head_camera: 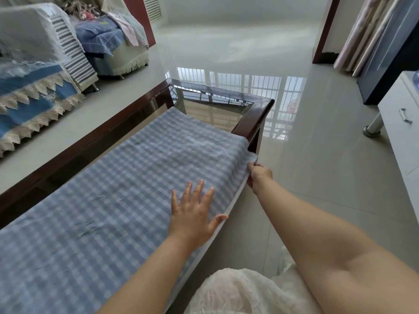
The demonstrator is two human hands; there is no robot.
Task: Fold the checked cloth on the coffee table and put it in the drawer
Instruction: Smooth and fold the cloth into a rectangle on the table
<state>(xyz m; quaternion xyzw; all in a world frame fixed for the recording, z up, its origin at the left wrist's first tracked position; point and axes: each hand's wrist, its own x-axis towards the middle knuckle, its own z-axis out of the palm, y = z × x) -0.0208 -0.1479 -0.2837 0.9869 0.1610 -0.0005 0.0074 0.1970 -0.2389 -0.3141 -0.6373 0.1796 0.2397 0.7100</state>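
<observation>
Here, right hand (259, 175) at cloth (118, 200) edge.

We see a checked cloth (118, 196) in pale blue and white squares, edged with a plain white border, across a coffee table (260, 116) of dark reddish-brown wood. Beyond it we note a sofa cover (29, 87) in deep blue with cream lace points, a blue plaid blanket (99, 39), glossy pale grey floor tiles (317, 155) and a white cabinet (399, 123).

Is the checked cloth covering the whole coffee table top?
No, the checked cloth stops short, leaving glass bare at the far end of the coffee table.
</observation>
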